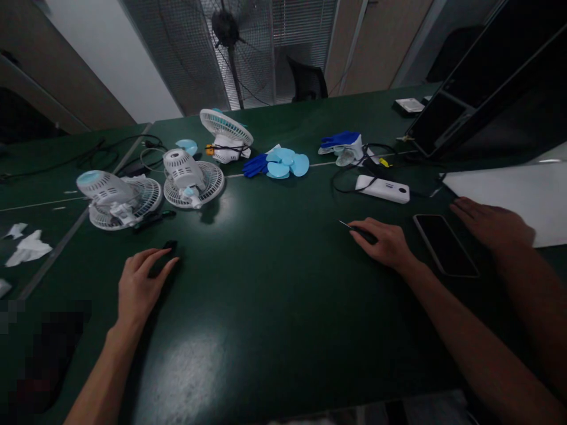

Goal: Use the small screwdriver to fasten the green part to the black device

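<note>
My left hand (140, 284) lies flat on the green table (266, 295) with its fingers stretched out and holds nothing. Its fingertips are next to a small black part (170, 244). My right hand (384, 242) rests on the table with its fingers closed over a dark screwdriver (354, 228), whose thin tip points left. Beyond my left hand lie two white fan bodies face down, one (116, 198) at the left and one (191, 177) beside it. A third fan grille (225, 134) stands tilted further back. Light blue fan blades (286, 164) lie in the middle.
A black phone (445, 245) lies right of my right hand, and another person's hand (489, 224) rests beside it. A white power bank (383, 189) with black cable, blue gloves (341, 140), a laptop (438, 121), white paper (518, 192) and tissue scraps (26, 248) are around.
</note>
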Demonstrator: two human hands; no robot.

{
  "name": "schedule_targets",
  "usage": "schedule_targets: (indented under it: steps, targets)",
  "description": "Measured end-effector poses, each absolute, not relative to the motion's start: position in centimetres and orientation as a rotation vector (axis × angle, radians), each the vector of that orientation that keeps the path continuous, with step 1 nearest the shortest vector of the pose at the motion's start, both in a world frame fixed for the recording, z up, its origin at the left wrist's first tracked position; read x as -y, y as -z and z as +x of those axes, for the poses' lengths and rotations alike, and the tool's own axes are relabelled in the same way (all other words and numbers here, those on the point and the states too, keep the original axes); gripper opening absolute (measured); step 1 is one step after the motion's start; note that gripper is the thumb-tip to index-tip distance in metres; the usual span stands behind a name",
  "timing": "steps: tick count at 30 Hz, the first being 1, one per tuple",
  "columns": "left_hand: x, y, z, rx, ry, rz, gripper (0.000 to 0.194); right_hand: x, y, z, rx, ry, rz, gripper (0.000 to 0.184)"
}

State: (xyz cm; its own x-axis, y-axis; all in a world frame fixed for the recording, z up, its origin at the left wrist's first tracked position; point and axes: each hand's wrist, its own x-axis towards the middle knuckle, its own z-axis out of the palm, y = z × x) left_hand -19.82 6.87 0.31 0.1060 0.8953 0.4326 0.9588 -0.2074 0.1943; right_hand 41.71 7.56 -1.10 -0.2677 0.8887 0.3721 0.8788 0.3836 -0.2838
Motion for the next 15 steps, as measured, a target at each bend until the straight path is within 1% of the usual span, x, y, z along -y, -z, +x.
schedule_targets:
  steps: [4, 7, 10, 15]
  targets:
    - [-7.6, 0.0, -19.9, 1.929, 0.669, -2.238, 0.054, -7.6, 0.9, 41.7, 2.183, -0.062, -1.494, 0.03]
    - [-8.5, 1.0, -20.8, 1.939, 0.491, -2.412, 0.059, -7.8, 0.8, 41.7, 2.183, -0.083, -1.481, 0.031]
    - [-9.1, 1.9, -21.9, 1.961, 0.4, -2.474, 0.06, -7.9, 0.7, 41.6, 2.177, -0.099, -1.467, 0.031]
    - [-9.0, 1.8, -22.3, 1.942, 0.548, -2.49, 0.053, -7.9, 0.7, 41.4, 2.158, -0.124, -1.465, 0.029]
